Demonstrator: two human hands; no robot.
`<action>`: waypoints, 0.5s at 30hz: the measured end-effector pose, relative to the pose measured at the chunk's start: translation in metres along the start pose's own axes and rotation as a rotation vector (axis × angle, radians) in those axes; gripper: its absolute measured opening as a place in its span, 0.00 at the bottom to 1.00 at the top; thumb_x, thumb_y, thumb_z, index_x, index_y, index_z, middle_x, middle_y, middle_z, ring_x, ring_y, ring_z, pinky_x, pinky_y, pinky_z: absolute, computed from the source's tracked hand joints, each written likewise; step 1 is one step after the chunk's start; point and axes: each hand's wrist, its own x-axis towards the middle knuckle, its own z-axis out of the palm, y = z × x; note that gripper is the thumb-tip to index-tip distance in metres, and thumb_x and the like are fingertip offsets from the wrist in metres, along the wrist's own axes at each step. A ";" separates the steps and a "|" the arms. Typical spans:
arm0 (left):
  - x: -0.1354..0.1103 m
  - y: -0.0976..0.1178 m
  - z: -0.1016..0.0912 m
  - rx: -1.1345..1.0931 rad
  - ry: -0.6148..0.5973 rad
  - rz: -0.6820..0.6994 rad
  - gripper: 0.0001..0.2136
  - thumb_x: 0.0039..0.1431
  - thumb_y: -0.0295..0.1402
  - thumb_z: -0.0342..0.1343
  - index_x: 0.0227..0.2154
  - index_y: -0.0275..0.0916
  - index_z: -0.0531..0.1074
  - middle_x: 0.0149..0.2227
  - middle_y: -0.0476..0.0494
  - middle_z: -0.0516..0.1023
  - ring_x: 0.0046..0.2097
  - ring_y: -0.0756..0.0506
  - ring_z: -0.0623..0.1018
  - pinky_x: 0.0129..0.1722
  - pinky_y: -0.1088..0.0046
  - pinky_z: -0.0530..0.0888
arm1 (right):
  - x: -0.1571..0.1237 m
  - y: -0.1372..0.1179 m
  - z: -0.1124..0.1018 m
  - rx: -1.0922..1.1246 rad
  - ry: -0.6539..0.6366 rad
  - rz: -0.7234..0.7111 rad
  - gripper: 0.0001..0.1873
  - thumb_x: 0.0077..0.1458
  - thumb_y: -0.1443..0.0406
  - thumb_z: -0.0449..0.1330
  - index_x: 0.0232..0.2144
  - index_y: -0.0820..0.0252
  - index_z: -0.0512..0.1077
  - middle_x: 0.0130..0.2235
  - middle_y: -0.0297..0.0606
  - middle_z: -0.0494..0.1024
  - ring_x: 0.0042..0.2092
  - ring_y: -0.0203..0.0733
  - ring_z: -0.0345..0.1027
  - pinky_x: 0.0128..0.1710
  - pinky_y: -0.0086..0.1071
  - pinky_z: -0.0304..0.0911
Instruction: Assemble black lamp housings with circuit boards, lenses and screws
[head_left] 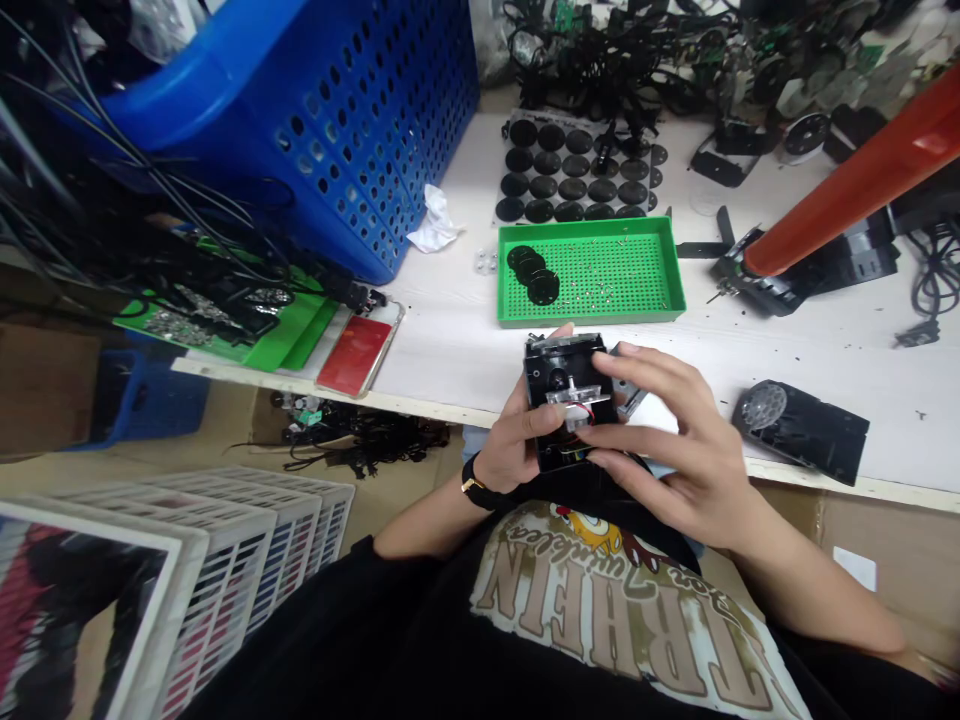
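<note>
printed t-shirt (pixel 607 620) below, left hand (pixel 510 450) and right hand (pixel 675 440) grip a black plastic housing (pixel 544 375) between them.

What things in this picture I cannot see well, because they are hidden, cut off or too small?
Head view only:
Black housing: its underside and right part are hidden by the left hand and the right hand.
Small metal pieces in the green tray: too small to identify.
Orange tube: its end is cut off by the right edge.
Black cables: tangled, and cut off by the top edge.
</note>
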 end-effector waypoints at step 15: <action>-0.001 -0.013 -0.010 -0.060 -0.085 0.039 0.40 0.48 0.41 0.67 0.66 0.48 0.66 0.56 0.39 0.82 0.61 0.25 0.79 0.57 0.43 0.79 | 0.008 0.003 0.040 1.140 0.325 1.024 0.23 0.56 0.54 0.69 0.54 0.45 0.75 0.54 0.33 0.77 0.34 0.34 0.64 0.26 0.29 0.57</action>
